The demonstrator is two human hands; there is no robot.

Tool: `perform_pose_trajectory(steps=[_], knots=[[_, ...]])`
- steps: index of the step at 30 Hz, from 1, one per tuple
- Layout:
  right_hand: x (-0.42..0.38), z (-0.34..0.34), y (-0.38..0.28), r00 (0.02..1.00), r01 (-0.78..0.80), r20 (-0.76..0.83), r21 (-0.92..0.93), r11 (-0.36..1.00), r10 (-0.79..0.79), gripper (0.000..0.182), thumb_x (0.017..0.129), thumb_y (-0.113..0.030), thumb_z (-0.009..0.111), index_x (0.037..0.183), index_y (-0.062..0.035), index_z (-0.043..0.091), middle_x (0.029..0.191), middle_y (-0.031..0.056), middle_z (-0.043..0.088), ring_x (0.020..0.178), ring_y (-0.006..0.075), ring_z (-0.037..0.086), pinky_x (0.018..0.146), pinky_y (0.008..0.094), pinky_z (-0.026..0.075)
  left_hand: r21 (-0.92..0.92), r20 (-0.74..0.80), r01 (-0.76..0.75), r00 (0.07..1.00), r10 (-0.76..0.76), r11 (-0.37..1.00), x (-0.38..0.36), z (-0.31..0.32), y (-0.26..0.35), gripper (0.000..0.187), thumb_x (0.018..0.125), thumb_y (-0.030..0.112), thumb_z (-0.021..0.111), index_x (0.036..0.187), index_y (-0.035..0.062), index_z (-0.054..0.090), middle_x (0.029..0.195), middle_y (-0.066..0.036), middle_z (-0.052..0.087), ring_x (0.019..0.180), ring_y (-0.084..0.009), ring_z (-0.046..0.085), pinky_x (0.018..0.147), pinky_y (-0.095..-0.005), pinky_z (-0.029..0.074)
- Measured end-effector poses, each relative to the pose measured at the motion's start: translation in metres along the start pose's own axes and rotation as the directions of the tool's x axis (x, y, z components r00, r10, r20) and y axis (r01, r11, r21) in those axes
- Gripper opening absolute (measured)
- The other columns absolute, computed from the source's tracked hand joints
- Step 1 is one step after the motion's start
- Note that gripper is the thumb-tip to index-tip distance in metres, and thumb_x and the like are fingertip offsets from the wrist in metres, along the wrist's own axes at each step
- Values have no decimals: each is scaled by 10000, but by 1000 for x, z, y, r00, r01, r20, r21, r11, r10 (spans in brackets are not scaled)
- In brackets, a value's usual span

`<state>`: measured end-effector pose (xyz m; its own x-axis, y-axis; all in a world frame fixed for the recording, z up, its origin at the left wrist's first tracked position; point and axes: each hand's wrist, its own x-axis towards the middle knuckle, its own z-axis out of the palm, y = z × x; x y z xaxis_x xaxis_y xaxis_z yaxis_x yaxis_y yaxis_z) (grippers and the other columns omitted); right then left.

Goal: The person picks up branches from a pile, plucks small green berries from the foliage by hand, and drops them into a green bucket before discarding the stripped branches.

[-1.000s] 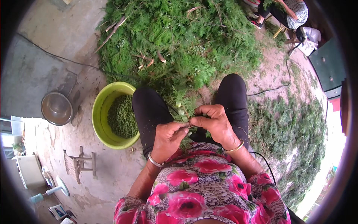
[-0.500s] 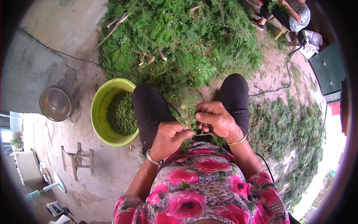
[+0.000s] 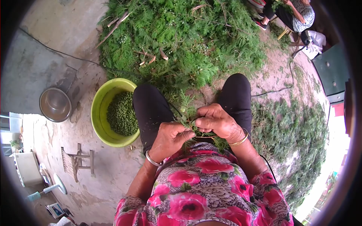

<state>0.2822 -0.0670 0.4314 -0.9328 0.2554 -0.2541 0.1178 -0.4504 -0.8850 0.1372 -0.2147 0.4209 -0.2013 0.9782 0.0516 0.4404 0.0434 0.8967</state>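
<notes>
I sit with both hands over my lap, working a feathery green sprig [image 3: 187,107]. My left hand [image 3: 168,138], with a silver bangle at the wrist, pinches the sprig's lower part. My right hand [image 3: 217,122], with a gold bangle, grips the same sprig from the right, fingers curled on it. The sprig's tip sticks up between my knees. A yellow-green basin [image 3: 98,113] holding many small green seeds stands on the ground just left of my left knee.
A big heap of green branches [image 3: 181,41] lies ahead of my knees. Stripped greenery [image 3: 290,135] covers the ground at right. A steel bowl [image 3: 55,104] and a small wooden stool [image 3: 77,164] lie left. Another person [image 3: 292,13] sits at the far upper right.
The sprig has been turned so its tip now points up higher between my knees. Both hands stayed close together on it, shifting only slightly.
</notes>
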Motion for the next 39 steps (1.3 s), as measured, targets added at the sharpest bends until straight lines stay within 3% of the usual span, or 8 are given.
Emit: perform_pose_trajectory(steps=[6, 8, 12, 20, 25, 30, 33, 39], knots=[[-2, 6, 2, 986, -31, -167, -69, 997, 19, 98, 761, -70, 636, 729, 9, 587, 620, 11, 534, 553, 76, 500, 481, 218, 380, -59, -2, 17, 1000, -17, 998, 3, -1, 8, 101, 756, 51, 708, 773, -6, 626, 643, -103, 619, 562, -161, 610, 519, -267, 440], [-1, 5, 10, 966, 58, -232, -229, 972, -113, 177, 705, -28, 671, 580, 6, 550, 567, 23, 523, 519, 74, 500, 450, 233, 354, -86, -1, 18, 1000, -18, 996, 3, 0, 11, 97, 757, 49, 705, 770, -6, 626, 647, -104, 621, 570, -162, 615, 522, -268, 443], [0, 6, 7, 969, 8, -232, -335, 942, -90, 127, 681, -52, 643, 655, 39, 557, 557, 45, 506, 544, 89, 488, 493, 280, 395, -117, -2, 39, 999, -40, 992, 1, 2, 12, 80, 757, 41, 693, 758, -9, 631, 651, -103, 630, 580, -162, 628, 529, -268, 448], [1, 10, 9, 888, 118, -250, -687, 717, -385, 172, 679, -80, 648, 685, 48, 532, 554, 81, 485, 580, 71, 429, 510, 327, 403, -121, -41, 83, 995, -89, 989, 1, 2, 12, 66, 750, 23, 677, 747, -28, 637, 642, -99, 643, 569, -130, 625, 533, -252, 449], [-4, 7, 10, 926, 29, -282, -606, 795, -249, 186, 670, -74, 654, 677, 48, 514, 561, 102, 491, 564, 87, 431, 492, 345, 379, -98, -4, 94, 995, -95, 991, 1, 6, 6, 73, 746, 34, 688, 748, -21, 639, 659, -107, 646, 582, -148, 633, 541, -260, 454], [-5, 0, 13, 931, 143, -107, -774, 617, -350, 182, 681, -77, 663, 691, 48, 532, 587, 111, 524, 569, 122, 471, 520, 351, 397, 143, -83, 16, 997, -4, 990, 1, 13, 0, 112, 717, 71, 716, 754, 0, 638, 678, -151, 621, 575, -259, 611, 533, -311, 448], [-3, 7, 12, 964, 48, -154, -700, 713, -216, 153, 693, -67, 653, 745, 49, 568, 621, 132, 550, 580, 162, 505, 558, 351, 425, 354, -46, -3, 999, 20, 935, 2, 8, 11, 111, 716, 68, 711, 746, 0, 628, 653, -159, 602, 539, -276, 584, 512, -323, 432], [2, -1, 24, 950, 23, -227, -632, 774, -213, 203, 695, -30, 655, 877, 47, 612, 706, 155, 609, 629, 188, 572, 602, 334, 462, 30, -122, 81, 990, -77, 996, -1, 12, 10, 100, 742, 53, 688, 710, 3, 607, 589, -123, 561, 481, -194, 560, 469, -294, 395]])
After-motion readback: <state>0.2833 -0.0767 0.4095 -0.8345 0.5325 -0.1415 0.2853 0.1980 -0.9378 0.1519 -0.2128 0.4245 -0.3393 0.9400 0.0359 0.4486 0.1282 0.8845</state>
